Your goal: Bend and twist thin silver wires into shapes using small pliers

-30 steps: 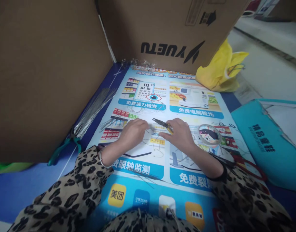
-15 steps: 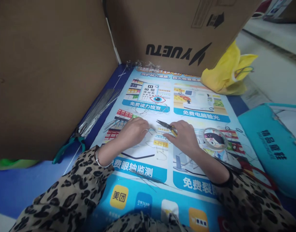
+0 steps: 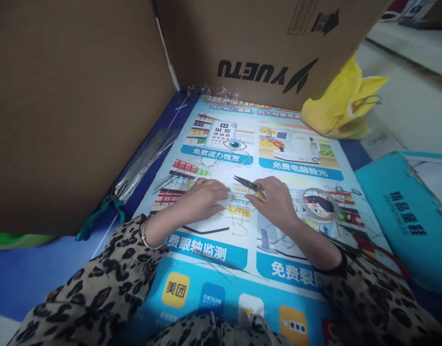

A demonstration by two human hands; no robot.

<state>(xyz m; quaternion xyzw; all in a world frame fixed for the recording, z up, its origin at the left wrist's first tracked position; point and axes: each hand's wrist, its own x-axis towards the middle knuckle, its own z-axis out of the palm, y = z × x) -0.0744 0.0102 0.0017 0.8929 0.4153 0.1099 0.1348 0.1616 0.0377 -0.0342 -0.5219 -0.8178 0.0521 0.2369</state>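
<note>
My right hand (image 3: 276,199) is wrapped round the yellow handles of small dark-nosed pliers (image 3: 246,182), whose tips point left. Just left of them, my left hand (image 3: 205,199) has its fingers bent and close together over the printed poster (image 3: 254,240); what they hold, if anything, is too small to make out. Thin bent wires (image 3: 238,223) lie on the poster between and below the hands. More straight dark wires (image 3: 217,259) rest nearer to me. A roll of clear tape (image 3: 336,211) lies right of my right hand.
Cardboard panels (image 3: 267,38) stand at the left and back. Teal-handled pliers (image 3: 101,214) and a bundle of silvery wires (image 3: 143,166) lie at the left. At the right are a yellow bag (image 3: 332,105), a teal box (image 3: 404,211) and red-handled scissors (image 3: 386,259).
My left hand has moved slightly right and its fingers have shifted. My right hand still holds the pliers in nearly the same spot. The view has shifted a little.
</note>
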